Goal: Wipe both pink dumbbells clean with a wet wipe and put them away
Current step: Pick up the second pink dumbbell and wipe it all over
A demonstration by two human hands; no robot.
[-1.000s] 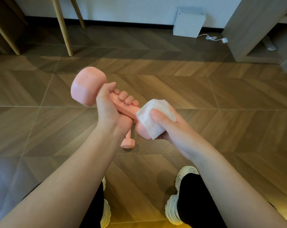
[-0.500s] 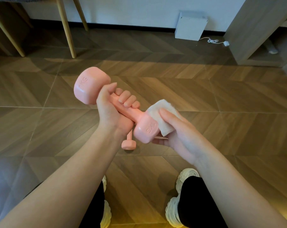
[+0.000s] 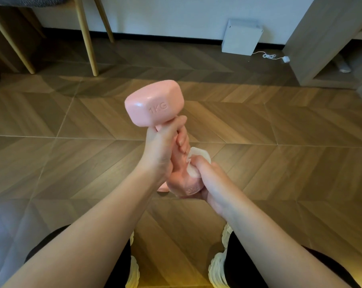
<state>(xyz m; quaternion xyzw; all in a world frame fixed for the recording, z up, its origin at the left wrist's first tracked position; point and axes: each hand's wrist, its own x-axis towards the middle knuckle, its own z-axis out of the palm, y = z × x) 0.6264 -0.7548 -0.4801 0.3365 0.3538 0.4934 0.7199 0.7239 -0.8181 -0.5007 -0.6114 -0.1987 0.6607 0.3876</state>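
Frame centre: left hand (image 3: 161, 150), fingers wrapped round handle, holds pink dumbbell (image 3: 155, 103) near upright. Right hand (image 3: 205, 183) pinches wet wipe (image 3: 196, 163) against lower head. Second dumbbell (image 3: 162, 189) mostly hidden on floor (image 3: 279, 163). Risk: damp handle slips, weight drops towards feet.

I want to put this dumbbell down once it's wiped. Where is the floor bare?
Bare wood floor stretches to the right, between the hands and the cabinet, and to the left short of the chair legs. It is crowded below the hands: the second dumbbell lies there, just ahead of the shoes.
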